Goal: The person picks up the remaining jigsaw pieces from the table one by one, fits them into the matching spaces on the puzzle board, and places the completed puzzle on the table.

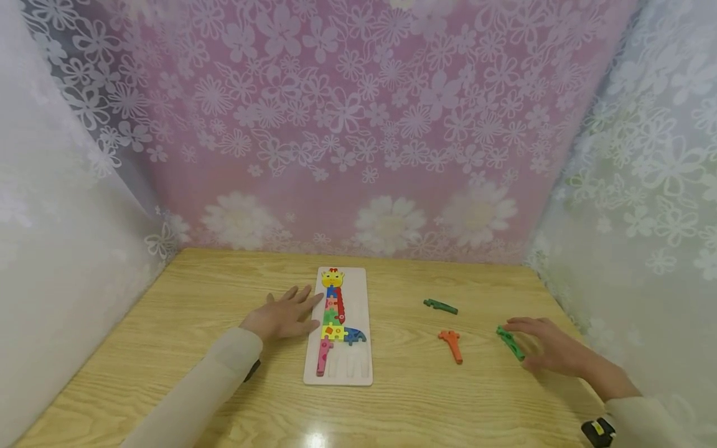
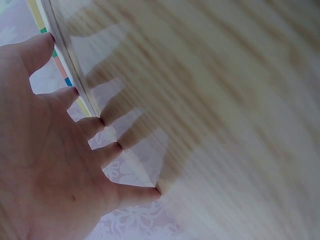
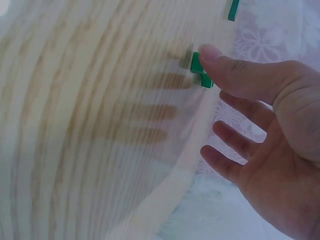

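Note:
A wooden giraffe puzzle board [image 1: 358, 298] lies on the table with its yellow head, coloured neck and body pieces, blue rump and pink leg [image 1: 322, 358] set in. My left hand [image 1: 287, 316] rests at the board's left side with fingers spread; in the left wrist view, the thumb [image 2: 42, 50] is against its edge. At the right, my right hand [image 1: 551, 345] is around a bright green puzzle piece [image 1: 510, 343], index finger near its far end and thumb near its near end. In the right wrist view, the thumb [image 3: 212, 52] overlaps the green piece [image 3: 195, 63], other fingers loosely extended.
An orange puzzle piece [image 1: 452, 345] and a dark green puzzle piece [image 1: 441, 306] lie on the wooden table [image 1: 403, 398] between board and right hand. Leg-shaped recesses [image 1: 350, 366] show at the board's near end. Flowered cloth [image 1: 347, 124] surrounds the table's back and sides.

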